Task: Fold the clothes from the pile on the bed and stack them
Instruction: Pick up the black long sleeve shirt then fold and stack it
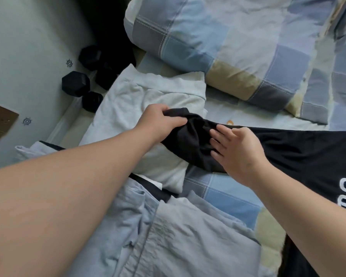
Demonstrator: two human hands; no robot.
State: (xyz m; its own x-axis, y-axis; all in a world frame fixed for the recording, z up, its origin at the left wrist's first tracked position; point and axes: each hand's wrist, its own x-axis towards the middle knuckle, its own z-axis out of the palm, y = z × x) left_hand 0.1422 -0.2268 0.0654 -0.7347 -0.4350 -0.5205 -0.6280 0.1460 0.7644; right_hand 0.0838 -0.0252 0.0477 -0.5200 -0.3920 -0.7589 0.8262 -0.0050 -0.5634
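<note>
A black T-shirt (pixel 300 154) with white lettering lies across the bed from the middle to the right edge. My left hand (pixel 158 120) grips its bunched sleeve end above a folded white garment (pixel 148 100). My right hand (pixel 238 150) lies with straight fingers on the black cloth just right of that grip. A light blue shirt (pixel 178 236) lies crumpled in the foreground, partly under my left forearm.
A checked blue, grey and beige pillow (pixel 228 37) fills the top of the bed (pixel 228 194). Black hex dumbbells (pixel 76 82) and dark items sit on the floor at the left, beside the bed edge. A wall socket plate (pixel 0 118) is at far left.
</note>
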